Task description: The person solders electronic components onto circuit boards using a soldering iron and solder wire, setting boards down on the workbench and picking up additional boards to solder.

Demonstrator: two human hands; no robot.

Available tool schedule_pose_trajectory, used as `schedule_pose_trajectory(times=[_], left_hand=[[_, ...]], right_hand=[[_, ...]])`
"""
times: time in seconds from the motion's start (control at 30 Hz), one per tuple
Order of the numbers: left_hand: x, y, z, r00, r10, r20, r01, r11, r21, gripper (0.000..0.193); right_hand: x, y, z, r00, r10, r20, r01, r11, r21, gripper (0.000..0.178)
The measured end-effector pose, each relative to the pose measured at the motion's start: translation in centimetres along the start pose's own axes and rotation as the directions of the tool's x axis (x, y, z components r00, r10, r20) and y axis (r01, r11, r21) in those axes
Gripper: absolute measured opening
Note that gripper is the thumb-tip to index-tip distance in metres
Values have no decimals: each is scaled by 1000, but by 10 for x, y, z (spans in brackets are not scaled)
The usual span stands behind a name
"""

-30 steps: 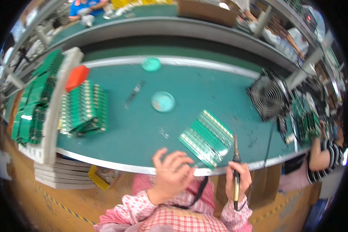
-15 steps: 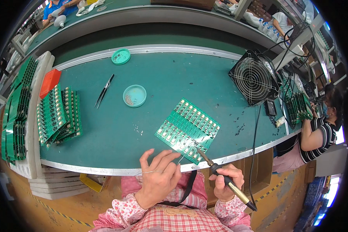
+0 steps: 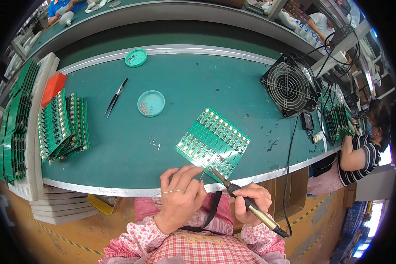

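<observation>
A green circuit board panel (image 3: 220, 135) with rows of pale parts lies slantwise near the front edge of the green bench. My right hand (image 3: 253, 201) is closed around a soldering iron (image 3: 261, 217), its tip down at the panel's near edge. To the left, my left hand (image 3: 180, 198) pinches a thin solder wire (image 3: 173, 191). The wire runs across the fingers, and its end reaches up beside the panel's near corner. Whether tip and wire touch is too small to tell.
Tweezers (image 3: 116, 97) and two turquoise dishes, one round dish (image 3: 151, 104) holding small bits, lie further back. Stacked circuit boards (image 3: 64, 127) and a red box (image 3: 53, 89) stand left. A metal fan (image 3: 290, 86) stands right; the iron's cord (image 3: 290, 176) hangs over the edge. A co-worker (image 3: 361, 152) sits at right.
The soldering iron and my right hand have shifted left along the panel's near edge. My left hand stays almost in place with the wire. The whole view has tilted slightly.
</observation>
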State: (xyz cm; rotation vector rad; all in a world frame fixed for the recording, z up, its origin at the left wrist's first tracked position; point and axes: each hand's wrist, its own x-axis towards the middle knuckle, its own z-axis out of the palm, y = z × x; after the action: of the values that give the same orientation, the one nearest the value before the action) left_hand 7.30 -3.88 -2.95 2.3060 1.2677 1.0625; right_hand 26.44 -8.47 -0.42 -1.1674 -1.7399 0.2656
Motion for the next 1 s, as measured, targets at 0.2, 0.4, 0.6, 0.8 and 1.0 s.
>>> schedule_pose_trajectory(times=[0.2, 0.4, 0.6, 0.8, 1.0], left_hand=[[1, 0, 0, 1000, 5, -15, -5, 1000, 1, 14], [0, -2, 2, 1000, 10, -29, -10, 1000, 1, 15], [0, -2, 2, 1000, 14, -28, -14, 1000, 11, 16], [0, -2, 4, 999, 7, -32, -7, 1000, 14, 15], [3, -1, 4, 1000, 0, -14, 0, 999, 33, 14]], right_hand=[[3, -1, 5, 1000, -12, 10, 12, 999, -29, 13], [4, 1, 8, 1000, -15, 19, 15, 999, -29, 13], [6, -2, 7, 999, -22, 36, 24, 998, -55, 14], [6, -3, 10, 998, -56, 37, 59, 995, -84, 11], [11, -9, 2, 964, -156, 215, 202, 956, -214, 17]])
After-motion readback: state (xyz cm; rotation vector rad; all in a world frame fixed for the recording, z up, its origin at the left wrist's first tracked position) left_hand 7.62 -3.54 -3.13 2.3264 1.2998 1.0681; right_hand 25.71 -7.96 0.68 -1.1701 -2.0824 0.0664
